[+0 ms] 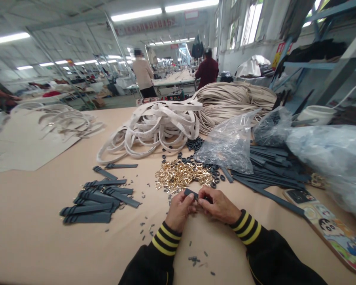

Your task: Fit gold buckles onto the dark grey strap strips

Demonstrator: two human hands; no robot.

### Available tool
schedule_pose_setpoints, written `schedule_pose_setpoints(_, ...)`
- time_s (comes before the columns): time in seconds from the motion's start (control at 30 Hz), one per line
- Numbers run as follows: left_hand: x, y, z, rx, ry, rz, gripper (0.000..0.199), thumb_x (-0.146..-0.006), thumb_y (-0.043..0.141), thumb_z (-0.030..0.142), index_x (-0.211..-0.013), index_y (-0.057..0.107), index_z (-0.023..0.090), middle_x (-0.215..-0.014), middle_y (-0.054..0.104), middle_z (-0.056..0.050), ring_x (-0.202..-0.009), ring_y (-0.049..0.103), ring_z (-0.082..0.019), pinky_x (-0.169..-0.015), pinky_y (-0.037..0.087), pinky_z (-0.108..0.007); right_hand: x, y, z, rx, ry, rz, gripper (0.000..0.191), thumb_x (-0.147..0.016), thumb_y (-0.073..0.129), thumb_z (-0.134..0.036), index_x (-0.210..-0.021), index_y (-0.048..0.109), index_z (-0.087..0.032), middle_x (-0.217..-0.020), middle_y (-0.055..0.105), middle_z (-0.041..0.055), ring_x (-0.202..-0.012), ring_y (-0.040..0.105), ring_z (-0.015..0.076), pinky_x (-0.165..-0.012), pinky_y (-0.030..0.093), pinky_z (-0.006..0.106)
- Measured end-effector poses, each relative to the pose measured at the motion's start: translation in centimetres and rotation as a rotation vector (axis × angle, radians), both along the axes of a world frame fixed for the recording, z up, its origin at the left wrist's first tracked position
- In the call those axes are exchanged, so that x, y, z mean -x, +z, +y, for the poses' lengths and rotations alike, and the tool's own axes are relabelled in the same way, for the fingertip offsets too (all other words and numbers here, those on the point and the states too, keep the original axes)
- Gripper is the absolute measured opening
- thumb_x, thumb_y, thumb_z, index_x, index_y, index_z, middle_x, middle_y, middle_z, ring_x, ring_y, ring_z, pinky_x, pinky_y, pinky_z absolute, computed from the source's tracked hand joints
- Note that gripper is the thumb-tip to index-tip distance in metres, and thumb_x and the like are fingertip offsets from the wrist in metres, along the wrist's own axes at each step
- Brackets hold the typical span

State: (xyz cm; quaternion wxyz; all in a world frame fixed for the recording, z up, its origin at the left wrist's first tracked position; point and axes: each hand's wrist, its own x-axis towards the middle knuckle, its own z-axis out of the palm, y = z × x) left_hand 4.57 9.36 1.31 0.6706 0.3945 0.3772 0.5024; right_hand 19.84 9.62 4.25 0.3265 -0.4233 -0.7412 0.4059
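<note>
left hand: fingers grasping narrow dark grey flat strap | right hand: fingers pinched at its far end | nearby: heaped gold metal buckles

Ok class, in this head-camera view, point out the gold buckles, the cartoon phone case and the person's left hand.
Gold metal buckles (182, 175): head view, middle of the pile.
Cartoon phone case (329, 231): head view, printed back.
Left hand (180, 211): head view, back of the hand.

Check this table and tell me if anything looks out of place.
Small dark pieces lie scattered loose across the table, away from the sorted piles. A phone in a cartoon case also stands out, lying among the work materials.
</note>
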Motion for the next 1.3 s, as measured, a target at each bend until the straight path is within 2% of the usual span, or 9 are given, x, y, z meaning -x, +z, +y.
schedule_pose_setpoints(0.07, 0.0, -0.1, 0.1, 0.009, 0.022, 0.009, 0.022, -0.071, 0.058, 0.033, -0.075, 0.050, 0.013, -0.064, 0.051, 0.003, -0.048, 0.047, -0.004, -0.042, 0.039, -0.014, 0.0, 0.0, 0.0, 0.028, -0.009, 0.007, 0.003, -0.078, 0.045, -0.019, -0.075, 0.045, -0.018, -0.059, 0.048, -0.0051, -0.048, 0.052, 0.0085, -0.047, 0.040, 0.019)
schedule_pose_setpoints(0.17, -0.1, -0.3, 0.1, 0.004, 0.011, 0.038, 0.023, -0.071, 0.058, 0.035, -0.076, 0.050, 0.014, -0.066, 0.055, 0.001, -0.050, 0.050, -0.006, -0.046, 0.041, -0.016, 0.0, -0.1, 0.1, 0.063, -0.023, 0.004, 0.003, -0.078, 0.045, -0.020, -0.075, 0.045, -0.018, -0.061, 0.049, -0.0045, -0.048, 0.053, 0.0089, -0.045, 0.040, 0.019)
schedule_pose_setpoints(0.33, -0.1, 0.0, 0.0, -0.122, 0.012, 0.246, 0.021, -0.069, 0.060, 0.033, -0.075, 0.052, 0.014, -0.064, 0.055, 0.001, -0.052, 0.050, -0.007, -0.049, 0.042, -0.018, -0.1, -0.4, 0.1, 0.080, -0.039, -0.007, 0.005, -0.078, 0.045, -0.021, -0.074, 0.046, -0.019, -0.060, 0.049, -0.0041, -0.047, 0.050, 0.0086, -0.044, 0.038, 0.019)
schedule_pose_setpoints(0.5, -0.5, 0.1, -0.1, -0.209, 0.080, 0.378, 0.019, -0.069, 0.059, 0.032, -0.072, 0.050, 0.015, -0.062, 0.054, 0.001, -0.052, 0.052, -0.011, -0.051, 0.044, -0.023, 0.3, -1.3, 0.1, 0.060, -0.109, -0.017, 0.005, -0.079, 0.045, -0.022, -0.074, 0.044, -0.019, -0.060, 0.051, -0.0030, -0.046, 0.046, 0.0083, -0.044, 0.037, 0.020)
schedule_pose_setpoints(0.67, -0.6, -0.1, -0.1, -0.214, 0.108, 0.404, 0.018, -0.069, 0.058, 0.031, -0.071, 0.051, 0.015, -0.060, 0.054, 0.001, -0.049, 0.051, -0.011, -0.048, 0.043, -0.022, 0.6, -1.8, 0.1, 0.121, -0.157, 0.042, 0.007, -0.079, 0.045, -0.025, -0.079, 0.040, -0.020, -0.063, 0.053, -0.0029, -0.045, 0.048, 0.0086, -0.042, 0.036, 0.020)
schedule_pose_setpoints(0.83, -0.5, 0.2, 0.0, -0.130, 0.111, 0.319, 0.020, -0.068, 0.058, 0.033, -0.070, 0.047, 0.016, -0.059, 0.052, 0.002, -0.049, 0.050, -0.010, -0.045, 0.043, -0.022, 0.3, -0.7, 0.1, 0.358, -0.062, 0.212, 0.019, -0.077, 0.049, -0.030, -0.087, 0.037, -0.018, -0.064, 0.056, -0.0031, -0.049, 0.055, 0.0097, -0.045, 0.040, 0.020)
schedule_pose_setpoints(0.97, -0.6, 0.2, 0.0, -0.124, 0.081, 0.288, 0.020, -0.069, 0.057, 0.032, -0.072, 0.045, 0.016, -0.060, 0.053, 0.002, -0.051, 0.051, -0.011, -0.049, 0.045, -0.023, -0.2, -0.2, 0.1, 0.497, -0.009, 0.240, 0.022, -0.074, 0.055, -0.034, -0.077, 0.044, -0.015, -0.066, 0.059, -0.0004, -0.052, 0.056, 0.0091, -0.046, 0.041, 0.018)
schedule_pose_setpoints(1.17, -0.5, 0.1, 0.0, -0.153, 0.080, 0.271, 0.020, -0.070, 0.057, 0.032, -0.073, 0.046, 0.016, -0.062, 0.053, 0.002, -0.053, 0.050, -0.011, -0.050, 0.043, -0.022, -0.3, -0.3, 0.1, 0.553, 0.031, 0.323, 0.026, -0.072, 0.058, -0.037, -0.076, 0.044, -0.015, -0.069, 0.061, 0.0018, -0.054, 0.057, 0.0089, -0.045, 0.043, 0.018)
schedule_pose_setpoints(1.3, -0.4, 0.0, 0.0, -0.220, 0.054, 0.298, 0.017, -0.072, 0.055, 0.030, -0.074, 0.049, 0.015, -0.064, 0.054, 0.000, -0.056, 0.050, -0.011, -0.053, 0.042, -0.022, 0.0, -0.8, 0.1, 0.514, 0.029, 0.309, 0.028, -0.073, 0.057, -0.040, -0.074, 0.043, -0.016, -0.063, 0.059, 0.0002, -0.052, 0.056, 0.0091, -0.046, 0.043, 0.018)
